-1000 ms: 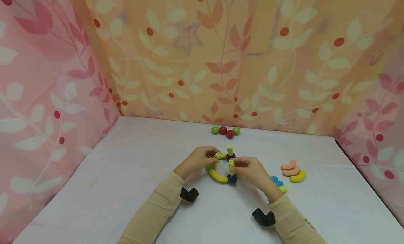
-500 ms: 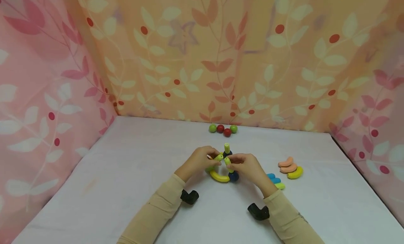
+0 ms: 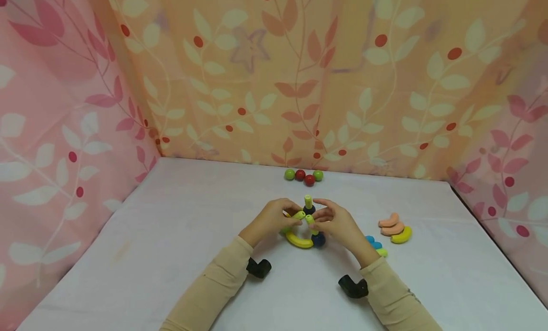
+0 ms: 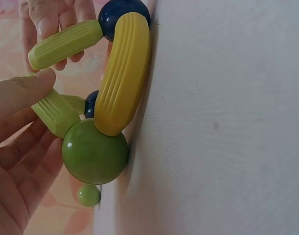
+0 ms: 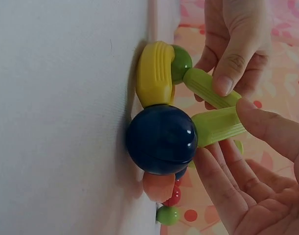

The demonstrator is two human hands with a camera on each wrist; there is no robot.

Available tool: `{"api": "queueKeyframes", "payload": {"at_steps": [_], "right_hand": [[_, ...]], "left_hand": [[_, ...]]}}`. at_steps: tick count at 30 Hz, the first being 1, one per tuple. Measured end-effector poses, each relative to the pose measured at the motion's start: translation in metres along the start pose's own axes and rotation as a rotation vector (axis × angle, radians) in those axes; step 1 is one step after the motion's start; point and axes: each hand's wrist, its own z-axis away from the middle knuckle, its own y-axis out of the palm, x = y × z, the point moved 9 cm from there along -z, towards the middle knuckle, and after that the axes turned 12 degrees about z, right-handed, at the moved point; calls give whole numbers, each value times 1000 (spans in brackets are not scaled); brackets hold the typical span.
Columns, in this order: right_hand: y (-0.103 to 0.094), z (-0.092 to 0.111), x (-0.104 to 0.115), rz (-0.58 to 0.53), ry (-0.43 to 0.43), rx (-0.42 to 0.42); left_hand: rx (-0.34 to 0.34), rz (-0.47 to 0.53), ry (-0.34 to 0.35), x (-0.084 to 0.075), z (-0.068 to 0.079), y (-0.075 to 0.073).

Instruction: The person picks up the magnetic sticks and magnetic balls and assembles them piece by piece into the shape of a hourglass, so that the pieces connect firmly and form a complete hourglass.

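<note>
A ring of toy building pieces lies on the table: curved yellow sticks, a green ball and two navy balls. My left hand pinches a light-green stick that leans from the green ball. With thumb and fingers, my right hand holds another light-green stick on the front navy ball. The two stick tips lean close together. On the rear navy ball a third light-green stick stands upright. A salmon piece shows beside the front navy ball in the right wrist view.
Green and red balls sit at the table's back. To the right are salmon sticks, a yellow stick and blue sticks, partly behind my right hand. Black wrist devices hang beside both forearms. Patterned cloth encloses the table.
Both held sticks have tilted inward, so their tips are nearer each other. My right index finger has lifted off its stick and extends toward the rear upright one.
</note>
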Motion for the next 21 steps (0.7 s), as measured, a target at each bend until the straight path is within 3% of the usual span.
{"api": "queueKeyframes", "payload": {"at_steps": [11, 21], "right_hand": [[4, -11, 7, 39, -55, 124], [0, -13, 4, 64, -47, 113]], "left_hand": [[-34, 60, -1, 5, -1, -1], [-41, 70, -8, 5, -3, -1]]}}
